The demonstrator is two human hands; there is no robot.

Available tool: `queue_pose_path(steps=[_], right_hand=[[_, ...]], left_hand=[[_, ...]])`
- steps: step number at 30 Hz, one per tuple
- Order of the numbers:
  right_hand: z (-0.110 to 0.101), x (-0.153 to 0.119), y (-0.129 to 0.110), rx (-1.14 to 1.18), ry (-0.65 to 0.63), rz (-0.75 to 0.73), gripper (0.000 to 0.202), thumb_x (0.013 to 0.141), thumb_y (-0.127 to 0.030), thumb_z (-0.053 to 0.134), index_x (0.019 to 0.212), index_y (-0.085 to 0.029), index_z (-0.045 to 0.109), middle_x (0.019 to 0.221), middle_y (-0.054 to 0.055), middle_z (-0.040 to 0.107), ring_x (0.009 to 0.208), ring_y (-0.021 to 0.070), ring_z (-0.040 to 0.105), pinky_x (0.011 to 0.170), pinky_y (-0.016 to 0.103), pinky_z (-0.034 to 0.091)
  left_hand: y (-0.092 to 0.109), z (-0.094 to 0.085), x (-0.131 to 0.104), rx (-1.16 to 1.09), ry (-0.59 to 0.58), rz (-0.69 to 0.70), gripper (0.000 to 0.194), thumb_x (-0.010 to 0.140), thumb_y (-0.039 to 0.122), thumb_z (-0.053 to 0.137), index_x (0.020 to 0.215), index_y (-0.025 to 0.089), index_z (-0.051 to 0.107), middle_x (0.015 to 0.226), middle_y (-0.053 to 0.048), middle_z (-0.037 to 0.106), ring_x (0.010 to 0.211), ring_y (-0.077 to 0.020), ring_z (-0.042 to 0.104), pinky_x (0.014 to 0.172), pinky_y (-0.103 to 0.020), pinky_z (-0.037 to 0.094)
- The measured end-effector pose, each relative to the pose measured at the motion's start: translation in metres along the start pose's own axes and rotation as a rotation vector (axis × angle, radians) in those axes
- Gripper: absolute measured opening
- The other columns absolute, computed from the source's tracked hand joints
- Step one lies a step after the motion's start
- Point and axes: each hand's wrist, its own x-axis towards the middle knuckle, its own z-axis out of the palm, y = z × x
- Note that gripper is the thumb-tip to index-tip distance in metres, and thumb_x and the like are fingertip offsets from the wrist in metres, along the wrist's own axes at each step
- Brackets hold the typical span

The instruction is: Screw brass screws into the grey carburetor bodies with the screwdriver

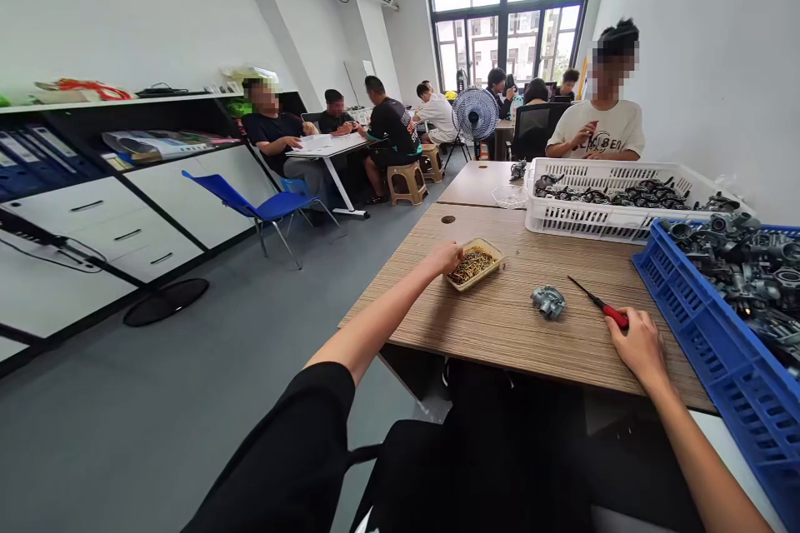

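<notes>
While the right hand (638, 345) holds a screwdriver (616, 316), the left hand (446, 256), pinch unclear, reaches a tray (486, 273) of screws (472, 265).

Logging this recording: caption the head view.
Left hand at a tray of small brass-coloured parts, right hand on a red-handled screwdriver, metal part between them.

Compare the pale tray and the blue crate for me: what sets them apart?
The tray is small, with solid-looking walls; the blue crate is far larger, with slotted walls. The tray holds small, largely brass-coloured pieces; the blue crate holds a pile of bulky grey metal parts. The left hand is at the tray; neither hand is at the blue crate. Both are open-topped.
</notes>
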Motion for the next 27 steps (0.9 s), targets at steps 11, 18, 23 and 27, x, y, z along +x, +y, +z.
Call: queue_pose_path(steps=[11,18,23,27], right_hand=[[0.001,0.001,0.001,0.004,-0.006,0.001,0.035,0.091,-0.049,0.051,0.105,-0.021,0.065,0.100,0.011,0.062,0.095,0.0299,0.060,0.083,0.040,0.045],[0.004,0.000,0.001,-0.007,-0.002,0.000,0.034,0.092,-0.048,0.050,0.106,-0.021,0.065,0.099,0.011,0.062,0.095,0.0294,0.060,0.082,0.039,0.044],[0.004,0.000,0.001,-0.001,0.010,-0.003,0.032,0.092,-0.048,0.051,0.105,-0.021,0.064,0.099,0.011,0.062,0.094,0.0289,0.060,0.081,0.039,0.044],[0.002,-0.001,-0.001,-0.007,0.003,-0.003,0.031,0.093,-0.046,0.050,0.104,-0.021,0.064,0.100,0.011,0.061,0.094,0.0287,0.060,0.079,0.038,0.043]], left_hand=[[0.006,0.000,0.003,0.278,-0.071,0.188,0.021,0.092,0.017,0.057,0.099,0.018,0.077,0.124,-0.015,0.064,0.122,-0.0289,0.056,0.103,-0.038,0.045],[0.016,0.007,0.009,0.339,-0.164,0.204,0.027,0.097,0.011,0.051,0.104,0.019,0.076,0.112,-0.013,0.074,0.105,-0.0233,0.068,0.096,-0.033,0.047],[0.015,0.005,0.011,0.312,-0.220,0.145,0.025,0.097,0.016,0.052,0.104,0.019,0.076,0.106,-0.012,0.076,0.098,-0.0220,0.072,0.088,-0.029,0.050],[0.013,0.002,0.012,0.275,-0.274,0.105,0.022,0.098,0.028,0.062,0.114,0.018,0.073,0.113,-0.013,0.073,0.104,-0.0231,0.070,0.092,-0.031,0.053]])
